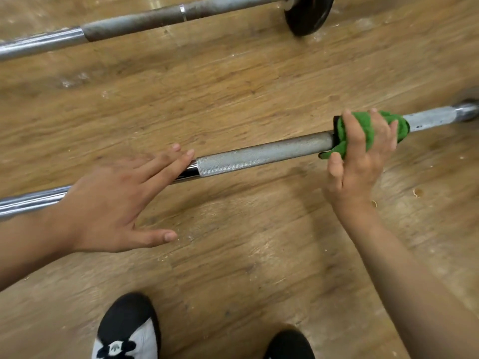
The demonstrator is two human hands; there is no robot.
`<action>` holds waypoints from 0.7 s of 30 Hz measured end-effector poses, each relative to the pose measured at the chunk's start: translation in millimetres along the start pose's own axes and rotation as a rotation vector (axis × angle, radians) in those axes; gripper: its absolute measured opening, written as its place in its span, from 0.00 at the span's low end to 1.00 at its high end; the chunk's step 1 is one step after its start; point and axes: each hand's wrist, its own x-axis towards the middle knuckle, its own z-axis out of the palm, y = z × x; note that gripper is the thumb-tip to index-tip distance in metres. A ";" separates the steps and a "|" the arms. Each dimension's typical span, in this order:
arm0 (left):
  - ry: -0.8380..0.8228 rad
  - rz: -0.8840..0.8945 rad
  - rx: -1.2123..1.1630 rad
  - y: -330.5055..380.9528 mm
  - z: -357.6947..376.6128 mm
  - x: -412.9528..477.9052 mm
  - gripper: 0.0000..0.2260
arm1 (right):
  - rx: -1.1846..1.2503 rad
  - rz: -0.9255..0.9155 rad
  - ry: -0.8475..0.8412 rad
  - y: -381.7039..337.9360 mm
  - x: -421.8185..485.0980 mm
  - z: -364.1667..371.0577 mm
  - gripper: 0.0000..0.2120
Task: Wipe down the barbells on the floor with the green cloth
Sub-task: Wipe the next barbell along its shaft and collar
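Observation:
A steel barbell [259,152] lies across the wooden floor, running from the lower left up to the right. The green cloth [368,125] is wrapped around its right part, and my right hand [360,154] grips the cloth and the bar through it. My left hand [114,203] lies flat with straight fingers on the bar's smooth chrome section, fingertips reaching the start of the knurled sleeve. A second barbell [134,22] lies farther away along the top, with a black weight plate [308,14] on its right end.
Worn wooden floor [233,99] with pale scuffs and crumbs lies between the two bars. My two black-and-white shoes [127,332] stand at the bottom edge. The near bar's chrome collar [466,110] shows at the far right.

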 end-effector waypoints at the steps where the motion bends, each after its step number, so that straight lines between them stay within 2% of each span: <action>1: -0.003 0.003 0.000 0.7 0.7 0.1 0.47 | 0.013 0.107 0.016 -7.2 4.2 -2.6 0.32; 3: -0.008 -0.005 -0.007 2.1 1.2 0.0 0.47 | 0.065 0.285 0.040 -44.8 11.2 -5.6 0.36; 4: -0.007 -0.010 -0.007 2.7 1.5 -0.5 0.47 | 0.089 0.308 0.007 -71.6 10.3 -6.8 0.36; 7: -0.010 -0.015 0.010 6.4 1.3 -3.1 0.48 | 0.171 0.128 -0.193 -148.5 -9.1 -14.5 0.30; 9: -0.001 -0.013 0.022 9.6 1.0 -5.1 0.48 | 0.193 -0.001 -0.283 -163.4 -17.6 -20.9 0.27; 11: 0.020 0.008 0.029 12.5 2.9 -7.8 0.48 | 0.158 -0.128 -0.323 -149.1 -15.8 -24.8 0.27; 13: 0.030 0.015 0.020 16.2 4.4 -10.4 0.48 | 0.113 -0.148 -0.354 -123.9 -10.4 -30.6 0.30; 15: 0.043 0.009 0.023 20.1 5.9 -13.7 0.48 | 0.051 -0.034 -0.343 -90.5 -3.6 -40.5 0.33; 18: 0.071 0.028 0.030 26.9 10.8 -19.4 0.48 | -0.049 0.131 -0.267 -43.7 5.0 -55.2 0.33; 21: 0.093 0.036 0.043 36.4 14.3 -21.8 0.47 | -0.179 0.266 -0.256 -46.4 6.3 -59.2 0.28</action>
